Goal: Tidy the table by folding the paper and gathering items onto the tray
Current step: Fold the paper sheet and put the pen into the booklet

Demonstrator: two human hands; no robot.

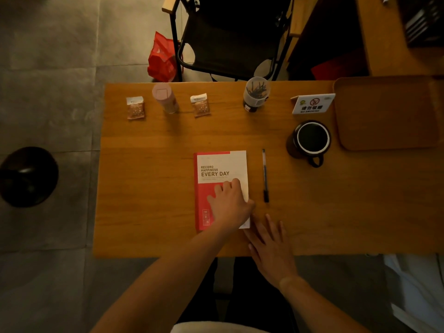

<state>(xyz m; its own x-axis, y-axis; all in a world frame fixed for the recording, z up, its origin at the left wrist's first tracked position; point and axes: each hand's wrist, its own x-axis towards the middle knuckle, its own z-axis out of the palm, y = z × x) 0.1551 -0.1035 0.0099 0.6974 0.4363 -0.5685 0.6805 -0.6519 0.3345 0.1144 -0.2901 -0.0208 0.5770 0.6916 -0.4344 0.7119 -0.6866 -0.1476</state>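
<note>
Pressing flat, the left hand (228, 203) is lying spread on the notebook (219, 188), pinning its smooth red-and-white paper cover to the wooden counter (149, 169). The right hand (269, 241) is resting open, fingers spread, at the notebook's near right corner, probably steadying it. The slim pen (265, 175) is lying just right; the rounded wooden tray (386, 114) is sitting far right, holding nothing.

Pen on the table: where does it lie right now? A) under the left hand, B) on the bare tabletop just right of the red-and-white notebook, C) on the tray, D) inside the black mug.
B: the pen lies flat on the table, right of the notebook, apart from the mug and tray.
</note>
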